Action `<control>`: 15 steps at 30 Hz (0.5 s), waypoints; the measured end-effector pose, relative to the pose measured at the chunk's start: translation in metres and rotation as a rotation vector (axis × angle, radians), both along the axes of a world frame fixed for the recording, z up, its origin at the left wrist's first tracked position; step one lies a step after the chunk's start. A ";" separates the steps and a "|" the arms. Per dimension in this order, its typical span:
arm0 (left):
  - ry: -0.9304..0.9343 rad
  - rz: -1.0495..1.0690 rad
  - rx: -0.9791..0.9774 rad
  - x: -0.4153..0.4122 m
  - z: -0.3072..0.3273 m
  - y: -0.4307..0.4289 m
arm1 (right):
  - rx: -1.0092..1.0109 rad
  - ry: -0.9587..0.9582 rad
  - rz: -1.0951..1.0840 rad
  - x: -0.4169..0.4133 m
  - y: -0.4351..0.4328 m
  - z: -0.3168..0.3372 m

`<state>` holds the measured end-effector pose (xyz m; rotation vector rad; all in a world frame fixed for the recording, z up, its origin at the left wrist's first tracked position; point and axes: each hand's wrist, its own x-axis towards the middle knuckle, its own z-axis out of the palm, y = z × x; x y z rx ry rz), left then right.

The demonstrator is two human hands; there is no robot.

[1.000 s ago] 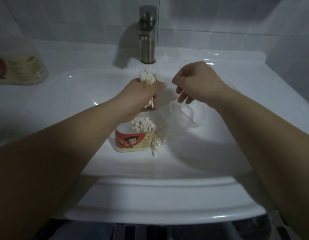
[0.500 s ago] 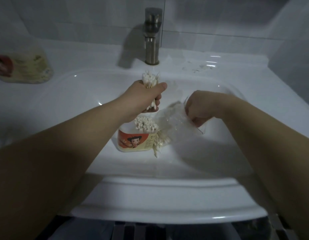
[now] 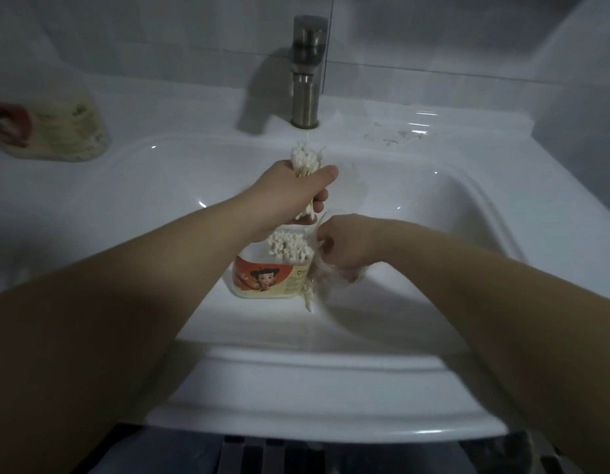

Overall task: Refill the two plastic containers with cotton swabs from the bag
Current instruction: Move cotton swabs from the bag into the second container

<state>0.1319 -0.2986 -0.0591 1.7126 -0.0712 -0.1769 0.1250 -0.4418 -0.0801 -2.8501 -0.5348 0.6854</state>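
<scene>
Left hand (image 3: 293, 196) is up over the basin, fingers and thumb wrapped tight round a thick bundle of cotton swabs (image 3: 305, 159); fluffy white tips fan out above the fist, pale wooden sticks show at the thumb, and more tips poke out below the little finger

Right under that fist stands the squat translucent plastic container (image 3: 266, 282), rounded corners, glossy orange and cream label with a cartoon figure on its front; it sits on the floor of the sink, open at the top, with packed upright swabs (image 3: 288, 248) showing as a bumpy cluster of white heads

Right hand (image 3: 344, 249) is low, just beside the container's right edge, fingers curled in tight against the crumpled clear plastic bag (image 3: 334, 280); the film is thin, wrinkled and cloudy around the knuckles; I cannot tell whether those fingers pinch swabs or only the film; a few loose swabs (image 3: 307, 297) hang at the bag's lower left, touching the container's corner

All of this lies inside the smooth glossy white ceramic sink (image 3: 450, 200), broad rounded rim, soft highlights on the glaze; behind it rises the cylindrical brushed-metal faucet (image 3: 306, 80), matte grey; far left on the counter, well apart, a blurred second plastic container (image 3: 57, 131) with a cream and red label
</scene>
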 end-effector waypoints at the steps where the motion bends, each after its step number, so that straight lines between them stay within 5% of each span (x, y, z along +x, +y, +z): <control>1: -0.002 -0.003 0.007 0.000 0.000 0.000 | -0.035 -0.015 0.013 0.000 0.003 -0.003; 15: -0.006 -0.056 0.083 -0.002 -0.001 0.000 | -0.183 0.069 0.045 -0.004 0.008 0.000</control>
